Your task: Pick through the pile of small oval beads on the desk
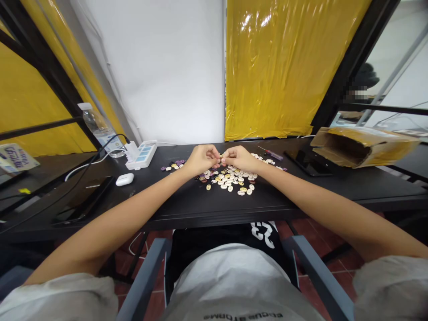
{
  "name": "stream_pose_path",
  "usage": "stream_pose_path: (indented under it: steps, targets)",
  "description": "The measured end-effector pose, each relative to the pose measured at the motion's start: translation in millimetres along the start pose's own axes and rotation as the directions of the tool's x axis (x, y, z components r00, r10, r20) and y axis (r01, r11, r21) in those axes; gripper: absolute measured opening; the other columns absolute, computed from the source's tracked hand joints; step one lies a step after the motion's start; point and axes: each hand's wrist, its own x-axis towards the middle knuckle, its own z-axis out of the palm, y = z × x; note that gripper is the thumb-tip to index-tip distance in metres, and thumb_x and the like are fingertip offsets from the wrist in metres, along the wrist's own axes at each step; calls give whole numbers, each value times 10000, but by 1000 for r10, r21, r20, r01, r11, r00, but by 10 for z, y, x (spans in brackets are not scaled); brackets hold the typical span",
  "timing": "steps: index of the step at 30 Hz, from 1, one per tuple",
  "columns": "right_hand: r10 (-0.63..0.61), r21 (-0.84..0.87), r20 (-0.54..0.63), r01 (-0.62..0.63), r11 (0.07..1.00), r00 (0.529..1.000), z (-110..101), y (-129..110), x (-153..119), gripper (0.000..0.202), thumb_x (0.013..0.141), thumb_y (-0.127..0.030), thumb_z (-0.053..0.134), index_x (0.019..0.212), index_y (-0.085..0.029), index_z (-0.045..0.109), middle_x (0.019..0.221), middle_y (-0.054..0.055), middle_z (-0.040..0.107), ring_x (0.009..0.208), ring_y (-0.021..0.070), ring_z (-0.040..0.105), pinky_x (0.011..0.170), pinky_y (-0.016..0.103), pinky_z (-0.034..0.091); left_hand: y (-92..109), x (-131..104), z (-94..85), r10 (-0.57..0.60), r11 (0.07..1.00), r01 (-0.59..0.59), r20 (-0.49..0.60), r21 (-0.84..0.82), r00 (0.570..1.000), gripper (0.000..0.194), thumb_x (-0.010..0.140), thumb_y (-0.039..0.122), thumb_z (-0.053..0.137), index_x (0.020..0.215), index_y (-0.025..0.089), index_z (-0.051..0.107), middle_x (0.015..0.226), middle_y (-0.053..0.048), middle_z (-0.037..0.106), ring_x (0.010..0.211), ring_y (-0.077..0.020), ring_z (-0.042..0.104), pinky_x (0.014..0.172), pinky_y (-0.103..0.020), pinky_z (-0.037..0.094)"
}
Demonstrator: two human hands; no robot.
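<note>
Fingertips of the left hand point(199, 160) and right hand point(241, 159) pinch narrowly together on a small piece point(220, 158), too tiny to make out, above the black table point(200, 203). Loose oval pieces point(230, 177), mostly cream with some yellow and purple, spread beneath and toward six o'clock, more at nine. At three o'clock lie a thin tool point(274, 154), a dark phone point(307, 163) and an open cardboard box point(364, 147); near nine, a white case point(125, 179) and power strip point(143, 155); toward ten, a bottle point(104, 131).
</note>
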Motion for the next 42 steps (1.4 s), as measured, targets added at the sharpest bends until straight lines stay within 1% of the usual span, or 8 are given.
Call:
stream_pose_path:
  steps: [7,11,15,20,25,31,37,42]
  targets:
    - [13,11,-33,-13,1000,999,2,-21,3,163,741,-289,671,691,-135,656,653,46,666,501,89,470,489,235,330,55,-13,22,13,1000,-13,-10,-21,1000,113,699,69,578,788,138,579,708,-67,712,668,-173,716,647,-284,592]
    - [0,10,-14,0,1000,1000,-21,-59,-11,183,764,-306,659,716,-129,658,665,42,663,505,83,459,496,236,324,55,-7,-25,44,998,-43,44,-38,998,222,681,64,570,892,126,598,717,-59,707,687,-172,710,668,-287,580]
    - [7,28,28,-8,1000,1000,-48,-93,-21,210,774,-332,663,737,-125,654,703,53,679,531,88,482,513,240,341,55,-4,-81,38,999,-38,102,-7,994,317,710,127,628,1026,97,634,759,-78,714,683,-159,692,668,-277,555]
    - [5,18,72,-6,1000,997,-48,-71,-22,218,790,-345,660,752,-131,669,739,62,702,559,93,506,534,243,355,0,5,-133,95,995,-91,195,-28,976,325,766,223,660,1065,100,678,876,-116,743,792,-169,696,747,-303,552]
    - [39,45,62,-42,998,997,-46,-122,-38,223,752,-351,702,757,-130,675,699,47,686,522,85,477,498,240,333,-42,-1,-136,121,992,-114,159,-55,980,229,777,268,681,946,115,700,867,-106,752,772,-160,695,729,-300,555]
    - [50,107,42,-54,993,998,-46,-226,-57,252,754,-373,710,704,-135,641,671,33,656,522,78,464,485,239,323,10,-14,-119,132,990,-125,102,-64,986,192,771,232,679,924,119,694,841,-94,748,759,-157,693,718,-297,552]
    - [24,96,-8,-23,995,1000,-8,-143,-8,287,766,-406,711,709,-138,622,661,26,636,509,72,431,467,232,303,16,18,-124,130,991,-126,123,-39,984,224,748,187,667,962,122,671,803,-70,716,731,-151,676,716,-295,544]
    - [-4,37,-62,6,999,998,3,-91,12,330,807,-464,665,722,-150,610,685,32,646,506,78,430,482,237,327,62,44,-174,127,992,-128,98,9,987,207,757,196,628,954,141,663,801,-61,697,694,-136,639,684,-274,513]
